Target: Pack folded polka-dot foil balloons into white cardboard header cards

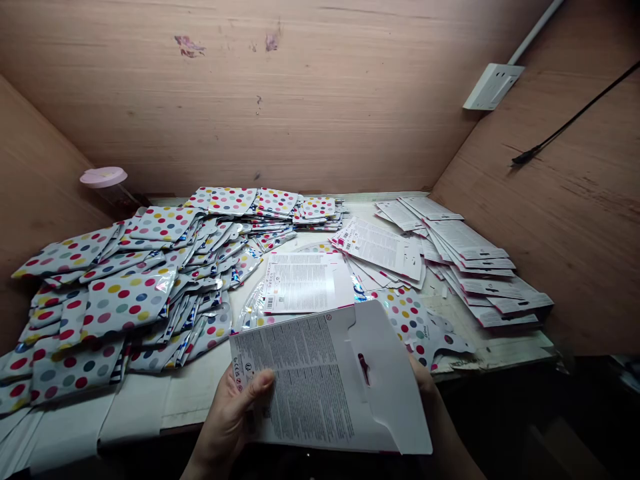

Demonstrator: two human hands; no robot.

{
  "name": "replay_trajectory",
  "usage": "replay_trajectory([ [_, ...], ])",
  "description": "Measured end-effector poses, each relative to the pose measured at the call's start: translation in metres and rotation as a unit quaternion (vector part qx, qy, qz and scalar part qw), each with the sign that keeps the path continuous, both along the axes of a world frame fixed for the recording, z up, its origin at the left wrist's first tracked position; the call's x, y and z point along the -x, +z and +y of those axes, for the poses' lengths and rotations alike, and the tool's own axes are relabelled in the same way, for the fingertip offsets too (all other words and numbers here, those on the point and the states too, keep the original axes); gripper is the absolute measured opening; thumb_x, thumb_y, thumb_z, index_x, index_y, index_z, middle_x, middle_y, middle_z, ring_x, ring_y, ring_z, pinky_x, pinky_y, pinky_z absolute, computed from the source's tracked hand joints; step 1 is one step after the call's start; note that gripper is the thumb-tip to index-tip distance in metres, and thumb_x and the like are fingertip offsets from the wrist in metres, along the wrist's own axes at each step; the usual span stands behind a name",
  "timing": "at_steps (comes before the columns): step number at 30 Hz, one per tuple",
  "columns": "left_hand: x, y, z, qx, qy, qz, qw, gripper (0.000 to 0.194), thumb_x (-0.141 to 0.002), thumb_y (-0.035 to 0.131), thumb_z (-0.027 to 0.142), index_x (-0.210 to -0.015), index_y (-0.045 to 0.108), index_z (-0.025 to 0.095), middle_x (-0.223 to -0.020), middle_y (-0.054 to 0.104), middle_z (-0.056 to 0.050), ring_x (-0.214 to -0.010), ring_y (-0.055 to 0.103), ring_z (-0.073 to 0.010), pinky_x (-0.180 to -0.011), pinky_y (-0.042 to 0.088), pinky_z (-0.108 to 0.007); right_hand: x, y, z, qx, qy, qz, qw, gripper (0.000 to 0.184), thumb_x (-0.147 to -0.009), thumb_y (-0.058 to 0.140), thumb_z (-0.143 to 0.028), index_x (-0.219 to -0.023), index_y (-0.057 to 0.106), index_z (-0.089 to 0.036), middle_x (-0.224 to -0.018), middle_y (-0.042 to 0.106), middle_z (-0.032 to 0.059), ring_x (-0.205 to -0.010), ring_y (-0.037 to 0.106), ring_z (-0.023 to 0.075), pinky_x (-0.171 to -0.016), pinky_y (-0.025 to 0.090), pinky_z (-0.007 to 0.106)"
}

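A white printed cardboard envelope (305, 380) is tilted in front of me, its flap (395, 387) with a hang slot folded out to the right. My left hand (233, 403) grips its left edge, thumb pressed on the printed face. At the right edge, my right hand (423, 380) reaches behind the flap; its fingers are hidden by the card. Beyond the envelope lies another printed envelope (307, 283), flat on clear plastic. A polka-dot pouch (405, 320) shows just past the flap, partly covered by it.
Piles of polka-dot pouches (127, 303) fill the left side and back of the white table (193, 397). Stacked printed envelopes (470, 250) lie at the right, with a loose fan of envelopes (383, 247) nearer the middle. A pink-lidded cup (105, 179) stands back left. Wooden panels enclose the table.
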State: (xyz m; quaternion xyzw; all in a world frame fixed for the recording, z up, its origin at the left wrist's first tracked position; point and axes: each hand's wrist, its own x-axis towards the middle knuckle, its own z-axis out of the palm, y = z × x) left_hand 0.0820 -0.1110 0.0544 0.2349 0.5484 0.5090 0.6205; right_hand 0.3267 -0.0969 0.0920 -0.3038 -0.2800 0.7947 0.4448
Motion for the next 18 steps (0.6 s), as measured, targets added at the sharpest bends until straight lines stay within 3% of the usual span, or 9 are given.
replay_trajectory([
  [4,0.000,0.001,-0.002,-0.001,0.008,-0.005,1.000,0.047,-0.057,0.086,0.033,-0.094,0.063,0.015,-0.082,0.075,-0.006,-0.076,0.072,-0.0240,-0.076,0.058,-0.034,-0.004,0.000,-0.003,0.007,-0.008,-0.029,1.000,0.025,-0.054,0.088,-0.029,-0.067,0.069,-0.019,-0.053,0.057,-0.0033,-0.049,0.053,0.0091,-0.050,0.047,0.019],
  [10,-0.003,0.004,-0.003,0.007,0.003,0.010,1.000,0.047,-0.055,0.086,0.033,-0.093,0.064,0.014,-0.081,0.075,-0.007,-0.075,0.072,-0.0260,-0.069,0.059,-0.033,-0.027,-0.015,-0.005,-0.037,-0.041,-0.162,0.985,0.037,-0.068,0.081,-0.029,-0.103,0.069,-0.023,-0.087,0.071,0.0034,-0.067,0.065,0.0138,-0.059,0.053,0.023],
  [12,-0.003,0.004,-0.001,0.016,0.012,0.005,1.000,0.049,-0.053,0.087,0.034,-0.092,0.064,0.015,-0.079,0.075,-0.006,-0.075,0.072,-0.0266,-0.069,0.059,-0.034,-0.041,-0.023,-0.002,-0.077,-0.062,-0.257,0.961,0.036,-0.076,0.074,-0.038,-0.108,0.068,-0.023,-0.093,0.070,0.0057,-0.071,0.065,0.0163,-0.063,0.054,0.027],
  [16,0.001,0.007,0.001,0.014,0.029,0.011,0.999,0.047,-0.054,0.087,0.033,-0.091,0.063,0.016,-0.075,0.075,-0.003,-0.071,0.072,-0.0239,-0.066,0.059,-0.030,-0.066,-0.032,0.002,-0.149,-0.078,-0.491,0.855,0.032,-0.082,0.064,-0.050,-0.090,0.074,-0.020,-0.095,0.070,0.0100,-0.089,0.064,0.0257,-0.082,0.052,0.039],
  [17,0.001,0.007,0.002,0.009,0.028,0.017,0.999,0.045,-0.055,0.086,0.033,-0.090,0.063,0.016,-0.074,0.074,-0.003,-0.069,0.071,-0.0227,-0.064,0.058,-0.029,-0.067,-0.032,0.002,-0.158,-0.083,-0.502,0.846,0.034,-0.084,0.061,-0.052,-0.090,0.074,-0.021,-0.099,0.070,0.0108,-0.096,0.063,0.0273,-0.086,0.050,0.040],
  [18,0.002,0.007,0.002,0.004,0.028,0.024,0.999,0.045,-0.055,0.086,0.034,-0.089,0.064,0.016,-0.074,0.074,-0.002,-0.067,0.071,-0.0218,-0.062,0.058,-0.027,-0.066,-0.031,0.001,-0.162,-0.085,-0.480,0.858,0.037,-0.087,0.057,-0.053,-0.095,0.073,-0.021,-0.105,0.069,0.0113,-0.100,0.062,0.0279,-0.088,0.050,0.040],
])
